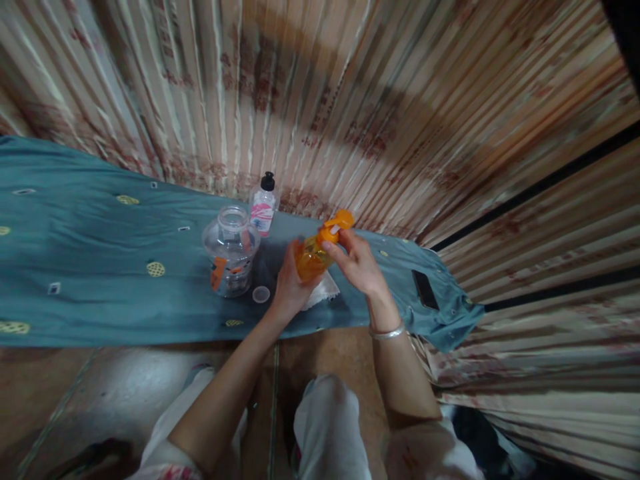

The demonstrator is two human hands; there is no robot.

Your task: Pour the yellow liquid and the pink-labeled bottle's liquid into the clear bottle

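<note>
Our right-hand fingers [334,248] are pinched on the neck of the orange bottle [311,257], just under its orange flip cap [336,225], which stands swung open at about one o'clock from the bottle's body. The right hand [357,263] is otherwise half curled, holding nothing else. Our left hand [290,283] wraps closed around the bottle's lower half from seven o'clock, keeping it tilted above the tabletop [90,267] and clear of the blue cloth that covers it.

We judge the step in hand to be working the cap: the lid looks freshly flipped, the bottle is gripped by both hands and not yet tipped over anything. The next move, as we read it, calls for a firm left-hand hold while the right frees the spout or steadies the neck, then a controlled tilt.

Just under the bottle lies a white cloth [326,288]. At nine o'clock from it stands an open clear jar [231,252], with a small round lid [261,294] flat on the cloth beside it. Behind the jar, at eleven o'clock, stands a small clear bottle with a black cap [263,207]. A dark phone [425,289] lies at three o'clock, well apart.
</note>
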